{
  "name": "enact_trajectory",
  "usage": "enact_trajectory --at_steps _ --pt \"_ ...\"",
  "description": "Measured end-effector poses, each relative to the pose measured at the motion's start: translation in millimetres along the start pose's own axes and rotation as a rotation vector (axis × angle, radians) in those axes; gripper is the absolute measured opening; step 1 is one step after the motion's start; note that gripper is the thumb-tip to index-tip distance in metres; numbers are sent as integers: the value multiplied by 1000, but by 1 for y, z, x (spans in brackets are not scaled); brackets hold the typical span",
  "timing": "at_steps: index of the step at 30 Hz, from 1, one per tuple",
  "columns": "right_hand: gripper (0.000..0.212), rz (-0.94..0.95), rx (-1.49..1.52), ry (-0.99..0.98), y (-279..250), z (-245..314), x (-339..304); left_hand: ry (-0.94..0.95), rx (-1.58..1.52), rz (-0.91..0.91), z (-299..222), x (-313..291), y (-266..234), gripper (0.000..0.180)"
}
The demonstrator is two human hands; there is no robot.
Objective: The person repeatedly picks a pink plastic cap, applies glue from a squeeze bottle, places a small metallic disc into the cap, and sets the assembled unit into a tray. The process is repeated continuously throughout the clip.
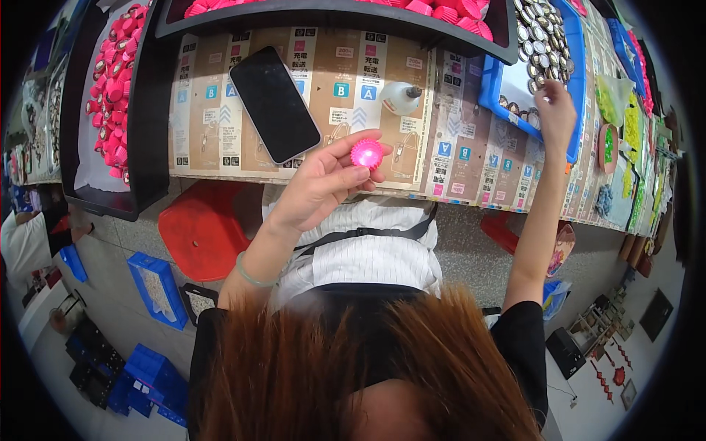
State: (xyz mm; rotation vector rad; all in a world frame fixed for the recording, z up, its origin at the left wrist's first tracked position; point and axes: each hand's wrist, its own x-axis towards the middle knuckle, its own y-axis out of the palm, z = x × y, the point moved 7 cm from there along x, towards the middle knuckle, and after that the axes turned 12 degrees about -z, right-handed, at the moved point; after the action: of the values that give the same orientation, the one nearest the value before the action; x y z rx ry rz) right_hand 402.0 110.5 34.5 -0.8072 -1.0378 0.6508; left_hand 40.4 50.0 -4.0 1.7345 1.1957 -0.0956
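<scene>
Between the thumb and fingers of my left hand [327, 180] is a small pink fluted cup [367, 155], its hollow side facing up, held above the table's near edge. My right hand [557, 114] reaches to the right, at the near part of a blue tray [488, 87]. Its fingers are pinched together over the tray; whatever they may hold is too small to make out. Many round, shiny silver-and-dark discs [540, 42] lie in that tray. A white squeeze bottle [401, 98] with a dark tip stands beyond my left hand.
A black phone [276, 104] lies on the printed sheet covering the table [198, 140]. Pink cups [116, 88] fill a black bin [147, 132] at left; another black bin [338, 22] stands at the back. A red stool [202, 231] sits below the table's edge.
</scene>
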Motion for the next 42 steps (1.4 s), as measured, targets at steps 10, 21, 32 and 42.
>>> enact_trajectory --at_steps 10,21,32,42 --pt "26 323 625 -118 3 171 -143 137 155 -202 2 8 -24 44" --pt "23 177 617 -155 8 173 -156 170 259 -209 14 10 -29 46" --pt "21 233 856 -120 -26 215 -144 361 407 -223 1 4 -10 40" --pt "21 218 859 -101 -25 218 -147 497 507 -267 -1 3 -9 39"
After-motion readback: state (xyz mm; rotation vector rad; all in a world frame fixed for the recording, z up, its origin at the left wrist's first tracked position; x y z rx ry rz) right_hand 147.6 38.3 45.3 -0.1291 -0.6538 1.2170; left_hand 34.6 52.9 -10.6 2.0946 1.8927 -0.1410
